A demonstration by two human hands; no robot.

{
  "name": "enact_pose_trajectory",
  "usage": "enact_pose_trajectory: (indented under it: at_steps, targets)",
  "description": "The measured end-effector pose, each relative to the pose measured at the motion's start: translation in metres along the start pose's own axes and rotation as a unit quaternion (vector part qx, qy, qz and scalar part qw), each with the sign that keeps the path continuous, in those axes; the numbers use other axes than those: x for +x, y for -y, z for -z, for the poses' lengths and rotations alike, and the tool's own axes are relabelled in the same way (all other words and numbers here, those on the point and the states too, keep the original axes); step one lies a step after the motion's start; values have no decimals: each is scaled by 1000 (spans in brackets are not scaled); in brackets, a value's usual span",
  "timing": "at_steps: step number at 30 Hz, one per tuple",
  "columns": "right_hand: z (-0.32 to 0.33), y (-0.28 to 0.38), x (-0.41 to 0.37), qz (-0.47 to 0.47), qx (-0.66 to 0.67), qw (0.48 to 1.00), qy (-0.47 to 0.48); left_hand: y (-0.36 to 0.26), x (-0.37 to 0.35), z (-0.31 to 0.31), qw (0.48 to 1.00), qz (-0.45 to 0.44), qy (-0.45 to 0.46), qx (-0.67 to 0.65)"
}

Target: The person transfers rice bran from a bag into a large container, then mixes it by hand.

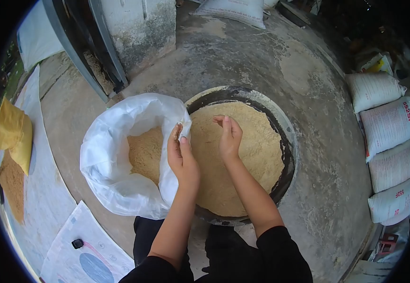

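Observation:
My left hand [182, 158] is at the right rim of a white plastic sack [105, 155], fingers stretched upward and thumb a little apart. Brownish meal clings to its fingers. The sack stands with its mouth rolled wide, and tan meal [146, 153] lies inside. Over the round dark tub [290, 137] hovers my right hand [231, 137], its fingers loosely bent toward the left and dusty at the tips. Pale yellow meal [257, 165] fills much of the tub, which stands against the sack's right side. Nothing shows in either hand.
Stacked printed sacks [388, 123] line the right side. Another white sack [235, 10] lies at the far end. To the left, a yellow sack [18, 134] sits by a brown heap [11, 181]. A small black object [77, 244] rests on a white sheet [63, 264]. Metal posts [84, 56] rise behind.

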State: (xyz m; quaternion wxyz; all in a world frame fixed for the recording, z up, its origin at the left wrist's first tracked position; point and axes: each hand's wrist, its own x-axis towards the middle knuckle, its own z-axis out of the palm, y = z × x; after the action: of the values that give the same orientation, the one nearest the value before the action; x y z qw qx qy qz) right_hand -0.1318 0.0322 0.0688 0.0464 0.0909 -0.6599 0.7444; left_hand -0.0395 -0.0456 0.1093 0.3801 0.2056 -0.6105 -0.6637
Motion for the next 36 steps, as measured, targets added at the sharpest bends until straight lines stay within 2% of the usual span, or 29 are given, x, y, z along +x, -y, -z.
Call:
enact_pose_trajectory:
  at_steps: [2, 3, 5, 6, 7, 8, 9, 10, 11, 12, 13, 14, 15, 16, 17, 18, 20, 22, 24, 26, 28, 29, 30, 32, 34, 35, 36]
  targets:
    - [49, -33, 9, -11, 4, 995, -101, 18, -21, -27, 997, 24, 77, -3]
    - [74, -53, 8, -12, 0, 993, -117, 28, -30, -38, 992, 43, 114, 16]
    - [120, -90, -5, -71, 5, 983, -171, 78, -48, -57, 984, 75, 150, 52]
    - [135, -98, -11, -71, 1, 980, -187, 103, -57, -66, 977, 101, 168, 90]
    - [148, -105, -19, -135, 38, 965, -221, 119, -63, -73, 973, 105, 183, 90]
    - [159, -111, -25, -195, 77, 944, -254, 136, -68, -77, 957, 95, 219, 163]
    - [163, -117, -31, -196, 78, 939, -270, 151, -74, -79, 934, 80, 253, 237]
    - [160, -124, -35, -194, 78, 947, -243, 167, -82, -81, 930, 81, 269, 238]
    - [155, -129, -39, -192, 78, 955, -212, 182, -90, -81, 930, 35, 257, 259]
    - [147, -128, -44, -192, 77, 953, -221, 190, -96, -83, 931, -11, 239, 277]
    - [135, -123, -51, -213, 13, 950, -230, 187, -100, -86, 930, -11, 245, 276]
    - [124, -116, -55, -233, -50, 943, -234, 184, -102, -88, 953, 73, 214, 202]
    - [119, -115, -58, -233, -50, 943, -231, 178, -102, -90, 964, 156, 176, 125]
    - [113, -113, -59, -283, -39, 926, -245, 172, -100, -91, 965, 154, 173, 126]
    - [108, -111, -60, -333, -26, 907, -258, 167, -96, -92, 958, 254, 126, 37]
    - [102, -104, -57, -332, -23, 908, -254, 160, -91, -93, 933, 347, 76, -54]
    - [89, -83, -49, -309, 51, 902, -298, 146, -80, -90, 932, 345, 58, -89]
    - [75, -77, -42, -294, 75, 910, -283, 127, -67, -81, 930, 345, 34, -122]
    - [56, -63, -35, -279, 102, 918, -262, 100, -47, -71, 922, 323, 21, -211]
    - [26, -28, -27, -285, 232, 905, -216, 62, -26, -58, 936, 285, 5, -208]
    - [-6, 2, -25, -295, 257, 904, -171, 33, -6, -41, 971, 192, -11, -145]
    - [-21, 16, -25, -298, 280, 900, -149, 22, 3, -30, 972, 184, -23, -143]
    - [-37, 30, -27, -302, 282, 900, -136, 11, 12, -18, 970, 165, -35, -172]
    - [-72, 50, -34, -208, 219, 952, -36, -3, 29, 6, 968, 141, -51, -201]
    - [-105, 51, -44, -146, 134, 980, 33, -10, 41, 33, 982, 70, -114, -135]
    - [-116, 47, -48, -142, 150, 973, 105, -8, 45, 46, 982, 68, -115, -133]
    - [-122, 47, -49, -133, 135, 973, 129, -5, 49, 57, 984, 60, -133, -104]
